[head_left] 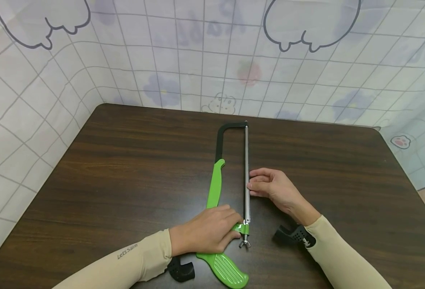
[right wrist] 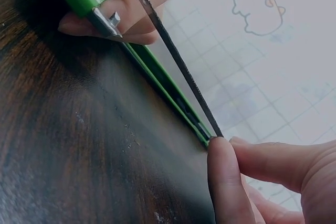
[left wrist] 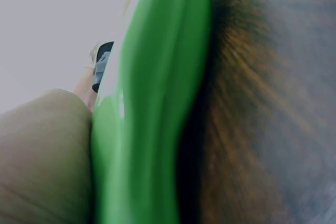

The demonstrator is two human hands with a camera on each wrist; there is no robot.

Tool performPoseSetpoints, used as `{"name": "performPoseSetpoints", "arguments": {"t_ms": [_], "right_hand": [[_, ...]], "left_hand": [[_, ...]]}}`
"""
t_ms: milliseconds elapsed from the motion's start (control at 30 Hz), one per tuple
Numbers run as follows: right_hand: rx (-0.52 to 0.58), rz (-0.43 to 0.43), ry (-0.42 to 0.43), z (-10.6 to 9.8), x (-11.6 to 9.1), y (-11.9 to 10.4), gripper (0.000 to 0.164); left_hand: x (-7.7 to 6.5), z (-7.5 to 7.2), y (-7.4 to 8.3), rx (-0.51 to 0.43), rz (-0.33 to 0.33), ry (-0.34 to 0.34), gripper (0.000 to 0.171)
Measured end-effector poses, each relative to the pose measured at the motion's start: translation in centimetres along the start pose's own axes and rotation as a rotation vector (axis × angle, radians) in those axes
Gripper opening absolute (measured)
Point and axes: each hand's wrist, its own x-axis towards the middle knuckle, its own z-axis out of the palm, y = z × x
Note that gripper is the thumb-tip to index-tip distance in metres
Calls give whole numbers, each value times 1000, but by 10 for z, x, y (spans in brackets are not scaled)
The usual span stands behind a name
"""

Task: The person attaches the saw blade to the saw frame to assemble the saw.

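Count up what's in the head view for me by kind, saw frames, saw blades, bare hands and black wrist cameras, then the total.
Saw frame: 1
Saw blade: 1
Bare hands, left hand and right hand: 2
Black wrist cameras: 2
Total: 6

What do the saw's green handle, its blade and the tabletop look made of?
Green handle: plastic or painted metal; glossy highlights along ribs. Blade: probably steel; thin strip, silvery shine. Tabletop: wood or wood-look laminate; dark streaked grain, soft sheen.
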Motion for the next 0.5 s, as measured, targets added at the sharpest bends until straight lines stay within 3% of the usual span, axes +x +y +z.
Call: {"name": "performPoseSetpoints", "arguments": {"t_ms": [500], "right_hand": [[-19,-8,1,2,1,-3,48]], "left_hand": [[1,0,-1,4,5,0,26]]}}
